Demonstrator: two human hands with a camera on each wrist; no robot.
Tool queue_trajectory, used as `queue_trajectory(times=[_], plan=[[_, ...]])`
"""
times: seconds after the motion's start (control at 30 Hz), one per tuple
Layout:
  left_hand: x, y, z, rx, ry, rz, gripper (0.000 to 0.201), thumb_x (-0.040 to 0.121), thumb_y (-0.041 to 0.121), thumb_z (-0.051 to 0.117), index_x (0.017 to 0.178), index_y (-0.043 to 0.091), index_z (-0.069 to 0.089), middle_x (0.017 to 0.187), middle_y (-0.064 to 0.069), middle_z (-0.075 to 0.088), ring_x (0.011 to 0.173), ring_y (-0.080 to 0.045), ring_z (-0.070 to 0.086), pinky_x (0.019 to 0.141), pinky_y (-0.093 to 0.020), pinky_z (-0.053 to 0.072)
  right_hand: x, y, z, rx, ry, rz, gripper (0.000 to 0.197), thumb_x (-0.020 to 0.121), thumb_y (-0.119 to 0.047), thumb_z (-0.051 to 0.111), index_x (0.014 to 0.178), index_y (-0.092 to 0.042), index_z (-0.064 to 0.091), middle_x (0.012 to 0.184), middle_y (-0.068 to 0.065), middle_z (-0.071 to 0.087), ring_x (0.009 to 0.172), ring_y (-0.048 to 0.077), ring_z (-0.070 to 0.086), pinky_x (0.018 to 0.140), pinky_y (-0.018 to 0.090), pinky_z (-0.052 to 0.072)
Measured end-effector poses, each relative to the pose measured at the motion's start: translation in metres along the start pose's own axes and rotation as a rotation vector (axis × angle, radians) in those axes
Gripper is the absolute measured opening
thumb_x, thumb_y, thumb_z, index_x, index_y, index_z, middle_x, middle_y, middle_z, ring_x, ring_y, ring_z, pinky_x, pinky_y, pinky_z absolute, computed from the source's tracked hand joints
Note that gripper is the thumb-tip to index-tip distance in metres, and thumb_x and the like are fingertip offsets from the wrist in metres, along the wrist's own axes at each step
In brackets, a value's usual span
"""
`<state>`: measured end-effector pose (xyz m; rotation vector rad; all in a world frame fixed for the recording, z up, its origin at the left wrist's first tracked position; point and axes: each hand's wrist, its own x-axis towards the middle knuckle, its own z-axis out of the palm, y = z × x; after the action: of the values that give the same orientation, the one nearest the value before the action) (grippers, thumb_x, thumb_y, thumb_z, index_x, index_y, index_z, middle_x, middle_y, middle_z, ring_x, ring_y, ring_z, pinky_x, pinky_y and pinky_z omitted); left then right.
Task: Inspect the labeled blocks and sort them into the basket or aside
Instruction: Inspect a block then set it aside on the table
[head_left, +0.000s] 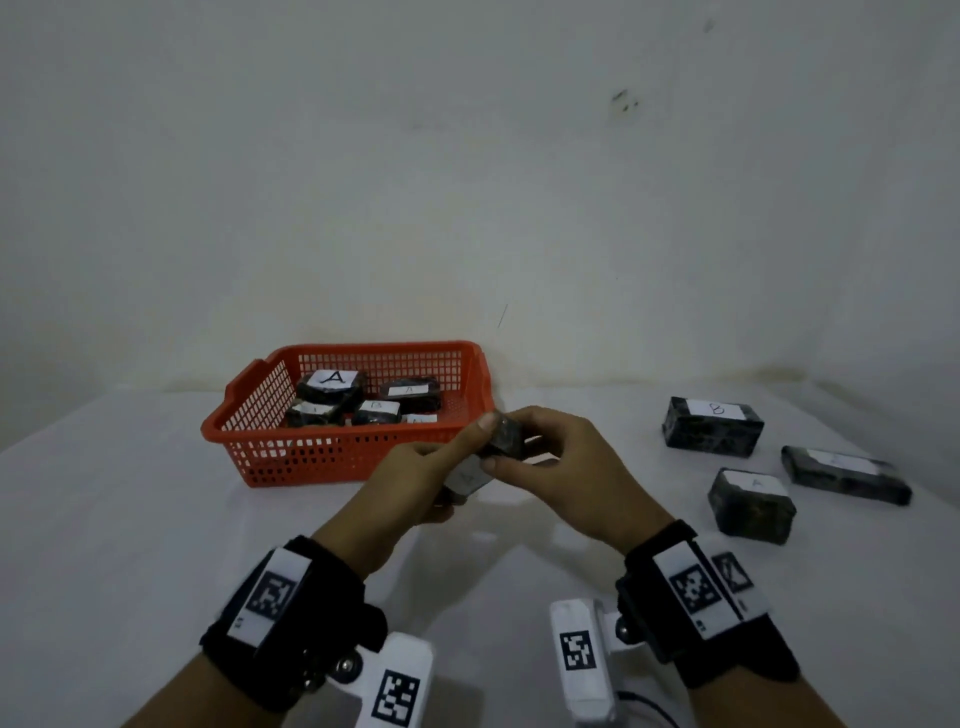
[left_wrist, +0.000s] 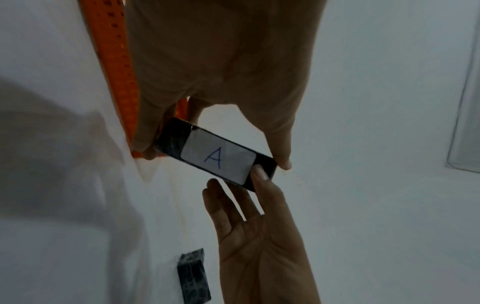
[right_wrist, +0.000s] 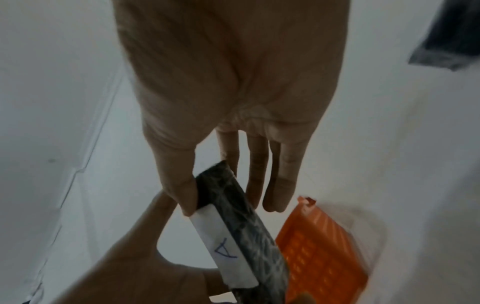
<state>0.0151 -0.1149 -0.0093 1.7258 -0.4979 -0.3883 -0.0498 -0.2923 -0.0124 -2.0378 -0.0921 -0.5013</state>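
A dark block (head_left: 501, 439) with a white label reading "A" (left_wrist: 217, 157) is held in the air between both hands, just in front of the orange basket (head_left: 332, 447). My left hand (head_left: 465, 460) grips it at its two ends with thumb and fingers. My right hand (head_left: 519, 441) pinches its right end, with the thumb (left_wrist: 259, 174) on the label side. In the right wrist view the block (right_wrist: 249, 224) stands tilted, its label facing left. Several labeled blocks (head_left: 332, 387) lie inside the basket.
Three dark blocks lie on the white table at the right: one at the back (head_left: 711, 426), a flat one (head_left: 847, 475) and one labeled "A" (head_left: 750, 506). A white wall stands right behind the basket.
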Motion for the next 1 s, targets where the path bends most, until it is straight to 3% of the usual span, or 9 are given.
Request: queue_trajectory(times=[0.07,0.13,0.27,0.47,0.6,0.67,0.73,0.9,1.0], plan=[[0.005,0.014,0.011,-0.044,-0.007,-0.01,0.053,0.075,0.081,0.06,0.089,0.034,0.079,0.103,-0.003,0.078,0.101,-0.028,0.073,0.094,-0.049,0.058,-0.001,-0.001,-0.017,-0.019,0.091,-0.005,0.023,0.083,-0.037,0.079,0.104,-0.029,0.075,0.098,-0.011,0.077,0.092,0.008,0.073,0.086,0.035,0.061],[0.014,0.027,0.028,-0.109,-0.007,-0.014,0.05,0.085,0.066,0.061,0.094,0.02,0.079,0.1,-0.009,0.077,0.099,-0.028,0.072,0.093,-0.049,0.059,-0.004,0.002,-0.041,0.029,0.187,0.034,0.026,0.08,-0.041,0.076,0.1,-0.027,0.078,0.094,-0.006,0.079,0.091,0.017,0.076,0.087,0.044,0.063],[0.033,0.045,0.079,-0.128,-0.087,0.01,0.041,0.098,0.036,0.064,0.108,-0.002,0.074,0.088,-0.012,0.063,0.079,-0.024,0.061,0.081,-0.04,0.063,-0.02,0.007,-0.101,0.157,0.322,0.193,0.009,0.091,-0.011,0.075,0.1,-0.011,0.072,0.095,0.016,0.079,0.095,0.039,0.076,0.085,0.043,0.065],[0.052,0.071,0.174,-0.002,-0.166,0.043,0.045,0.095,0.041,0.066,0.107,-0.002,0.074,0.085,-0.008,0.064,0.072,-0.022,0.059,0.067,-0.032,0.061,-0.059,0.025,-0.197,0.067,0.512,0.369,0.01,0.091,-0.02,0.075,0.095,-0.013,0.079,0.094,0.011,0.081,0.091,0.032,0.079,0.081,0.039,0.061],[0.055,0.09,0.237,0.028,-0.225,0.038,0.033,0.096,0.029,0.068,0.084,-0.002,0.07,0.082,-0.014,0.066,0.067,-0.027,0.064,0.086,-0.045,0.061,-0.091,0.042,-0.246,0.281,0.547,0.451,0.019,0.096,-0.011,0.07,0.105,0.004,0.077,0.105,0.025,0.078,0.093,0.041,0.077,0.089,0.052,0.062],[0.065,0.091,0.267,0.221,-0.278,0.102,0.016,0.098,0.019,0.064,0.099,0.003,0.064,0.097,-0.016,0.068,0.086,-0.032,0.068,0.095,-0.045,0.057,-0.105,0.047,-0.263,0.371,0.589,0.458,0.02,0.096,-0.002,0.067,0.107,0.014,0.072,0.105,0.03,0.076,0.084,0.037,0.078,0.07,0.04,0.066],[0.072,0.094,0.293,0.349,-0.283,0.102,0.033,0.096,0.013,0.062,0.126,0.002,0.055,0.111,-0.021,0.065,0.11,-0.038,0.065,0.095,-0.036,0.052,-0.115,0.055,-0.278,0.378,0.635,0.497,0.025,0.095,-0.001,0.068,0.112,0.017,0.069,0.106,0.029,0.074,0.079,0.032,0.076,0.06,0.029,0.064],[0.082,0.092,0.344,0.532,-0.203,0.106,0.051,0.1,0.024,0.057,0.144,0.004,0.04,0.124,-0.021,0.065,0.111,-0.042,0.065,0.091,-0.044,0.051,-0.129,0.089,-0.308,0.379,0.737,0.617,0.027,0.093,-0.002,0.071,0.114,0.015,0.069,0.105,0.025,0.07,0.085,0.031,0.068,0.068,0.031,0.062],[0.081,0.084,0.363,0.611,-0.265,0.092,0.052,0.101,0.024,0.056,0.147,0.006,0.04,0.129,-0.022,0.062,0.115,-0.041,0.064,0.095,-0.045,0.05,-0.134,0.116,-0.317,0.237,0.735,0.739,0.017,0.088,-0.007,0.078,0.097,0.007,0.072,0.093,0.02,0.07,0.077,0.027,0.067,0.072,0.036,0.06]])
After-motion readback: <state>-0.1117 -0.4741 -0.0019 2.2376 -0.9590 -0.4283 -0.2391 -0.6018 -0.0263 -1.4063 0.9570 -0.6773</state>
